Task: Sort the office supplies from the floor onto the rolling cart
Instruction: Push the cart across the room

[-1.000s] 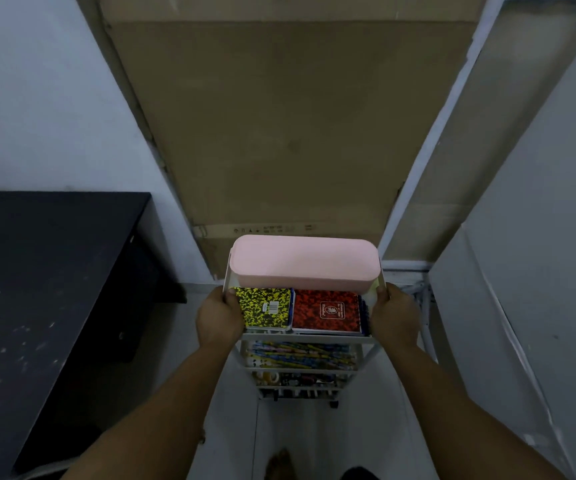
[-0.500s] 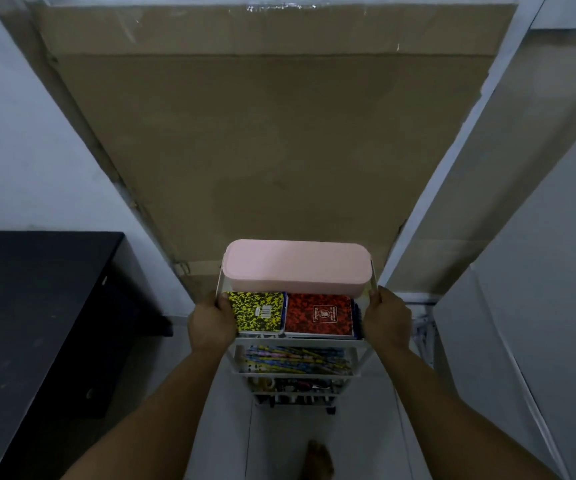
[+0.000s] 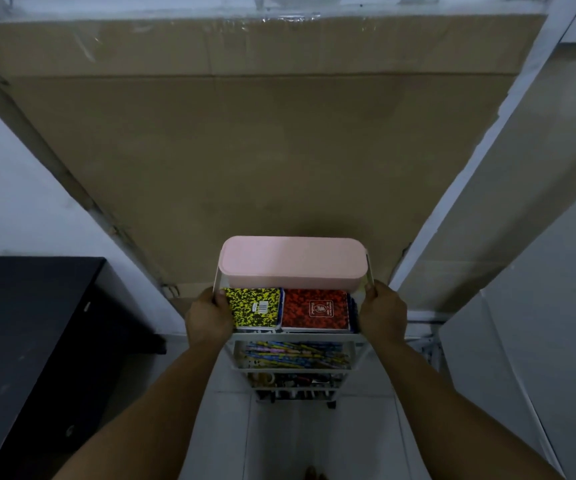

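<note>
Both hands grasp the white rolling cart by its top rim: left hand curled on the left edge, right hand on the right. Top tier: pink box at far side, yellow notebook and red notebook near. Middle tier: coloured pencils. Cardboard sheet stands beyond.

Dim room: large cardboard sheet leaning on white walls, black desk at left, pale tiled floor.
</note>
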Tool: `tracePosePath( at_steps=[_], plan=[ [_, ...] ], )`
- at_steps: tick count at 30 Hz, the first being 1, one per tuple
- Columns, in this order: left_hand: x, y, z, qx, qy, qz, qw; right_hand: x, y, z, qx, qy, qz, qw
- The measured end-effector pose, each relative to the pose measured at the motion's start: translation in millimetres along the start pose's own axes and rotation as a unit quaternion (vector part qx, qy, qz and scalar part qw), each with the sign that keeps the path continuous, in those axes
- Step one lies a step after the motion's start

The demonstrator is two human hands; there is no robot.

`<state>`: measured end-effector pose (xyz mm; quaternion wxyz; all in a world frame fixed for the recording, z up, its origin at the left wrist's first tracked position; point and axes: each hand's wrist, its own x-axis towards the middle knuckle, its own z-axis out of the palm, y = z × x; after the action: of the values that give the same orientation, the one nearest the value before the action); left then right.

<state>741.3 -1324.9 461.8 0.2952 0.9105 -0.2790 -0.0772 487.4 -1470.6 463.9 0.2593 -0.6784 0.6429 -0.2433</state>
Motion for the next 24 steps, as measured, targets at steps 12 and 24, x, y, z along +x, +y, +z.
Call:
tracePosePath(
  at_steps=[12,24],
  plan=[
    [37.9,8.5,9.1,-0.043,-0.017,-0.010,0.999,29.5,-16.0,13.5,0.008,-0.004,0.016,1.000],
    [40.2,7.5,0.6,-0.031,-0.057,-0.011,0.998,27.9,-17.2,8.5,-0.062,-0.050,0.017,0.997]
  ],
)
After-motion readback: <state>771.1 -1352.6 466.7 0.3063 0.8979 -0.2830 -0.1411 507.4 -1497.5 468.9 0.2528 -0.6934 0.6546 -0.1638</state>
